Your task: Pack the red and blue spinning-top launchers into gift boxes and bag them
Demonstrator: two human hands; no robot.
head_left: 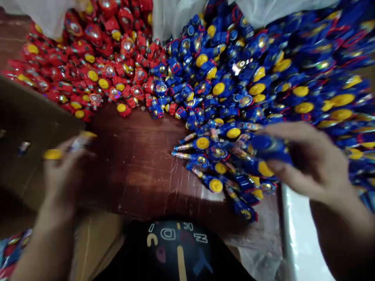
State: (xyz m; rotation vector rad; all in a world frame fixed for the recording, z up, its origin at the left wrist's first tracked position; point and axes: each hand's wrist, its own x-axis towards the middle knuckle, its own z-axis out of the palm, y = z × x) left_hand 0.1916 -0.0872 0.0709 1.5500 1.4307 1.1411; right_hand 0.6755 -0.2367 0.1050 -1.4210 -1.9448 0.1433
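My right hand (318, 166) has its fingers closed round a blue plastic toy (268, 146), held above a group of blue toys (218, 152) that have yellow discs and thin, colourful tubes attached. On the left, my left hand (63, 169) is raised beside a cardboard box. Between its fingers is a small toy (79, 143) with white, blue and yellow parts, smeared by motion. A second yellow disc shows at the hand's edge; whether it belongs to the same toy I cannot tell.
A heap of red toys (93, 74) lies at the back left of the reddish-brown table (131, 164). A larger blue heap (293, 86) spreads across the right. White plastic bags (178, 17) hang behind. An open cardboard box (32, 128) stands left; a white surface (307, 234) lies right.
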